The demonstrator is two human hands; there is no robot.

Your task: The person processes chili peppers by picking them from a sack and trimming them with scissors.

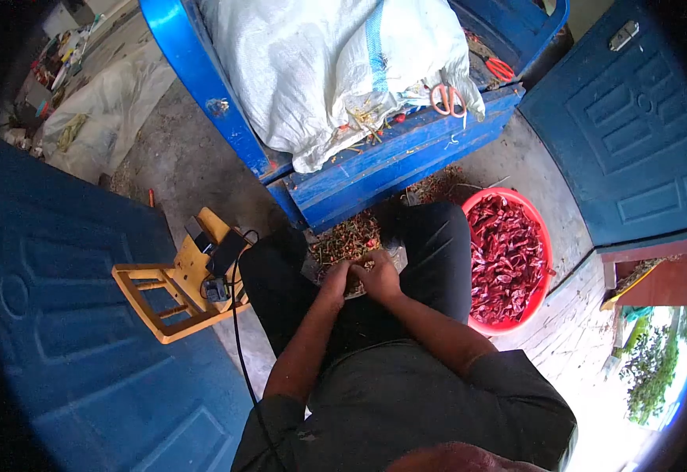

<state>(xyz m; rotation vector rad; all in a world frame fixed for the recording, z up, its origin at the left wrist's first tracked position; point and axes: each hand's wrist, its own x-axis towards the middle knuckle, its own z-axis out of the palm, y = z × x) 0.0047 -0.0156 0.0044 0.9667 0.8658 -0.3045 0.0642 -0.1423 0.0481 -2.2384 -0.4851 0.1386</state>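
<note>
My left hand [336, 281] and my right hand [380, 277] meet between my knees, fingers curled in and touching. Whatever they may hold is too small or hidden to make out. Below and beyond them lies a heap of chili stems and scraps [345, 242] with a few red bits. To the right of my leg stands a round red basin [548, 250] full of dried red chilies [507, 259]. Ahead, a white woven sack [296, 71] rests on a blue bench [406, 161]. Scissors with pink handles [447, 101] lie at the sack's edge.
Red-handled scissors [499, 68] lie farther back on the bench. A small wooden chair [158, 315] at my left bears dark devices [221, 256], with a black cable [239, 338] running to me. Blue doors [99, 315] flank both sides. Plastic sheeting [115, 102] lies far left.
</note>
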